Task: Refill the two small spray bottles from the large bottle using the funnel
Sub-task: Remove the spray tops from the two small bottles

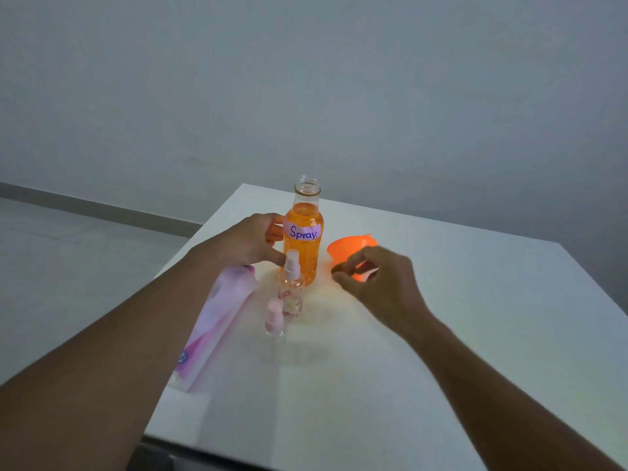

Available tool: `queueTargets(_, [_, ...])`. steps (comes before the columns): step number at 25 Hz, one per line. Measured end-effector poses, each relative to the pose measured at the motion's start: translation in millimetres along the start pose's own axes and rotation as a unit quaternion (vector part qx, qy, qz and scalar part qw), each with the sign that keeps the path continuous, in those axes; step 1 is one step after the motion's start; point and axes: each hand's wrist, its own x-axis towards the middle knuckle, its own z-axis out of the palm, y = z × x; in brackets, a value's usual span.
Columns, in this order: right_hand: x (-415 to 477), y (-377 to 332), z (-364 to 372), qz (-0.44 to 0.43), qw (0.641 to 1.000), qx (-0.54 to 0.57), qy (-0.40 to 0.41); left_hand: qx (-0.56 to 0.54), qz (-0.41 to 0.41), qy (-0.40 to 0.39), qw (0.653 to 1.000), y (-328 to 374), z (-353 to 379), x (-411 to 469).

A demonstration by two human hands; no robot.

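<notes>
Liquid of an orange colour fills most of the uncapped large bottle (302,246), upright at the far middle of the white table (475,334). The left hand (248,243) curls round its left side. Just nearer stand the taller spray bottle (291,290) and, nearer again, the shorter spray bottle (273,331). To the right lies the orange funnel (350,248). The blurred right hand (384,283) curls at its near end, and I cannot tell whether it grips. A pink packet (217,321) lies to the left.

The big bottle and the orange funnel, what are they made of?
The big bottle looks like clear, shiny plastic: the orange liquid shows through it, and its threaded neck is see-through. It could be glass. The orange funnel is probably thin, smooth plastic, since light seems to glow through it.
</notes>
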Motion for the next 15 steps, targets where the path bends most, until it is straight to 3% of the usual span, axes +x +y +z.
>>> queueTargets(6, [-17, 22, 37, 0.066, 0.993, -0.081, -0.05, 0.074, 0.035, 0.079, 0.993, 1, -14, -47])
queueTargets(15, [-28, 29, 33, 0.042, 0.993, -0.094, -0.054, 0.114, 0.03, -0.007, 0.993, 16, 16, -77])
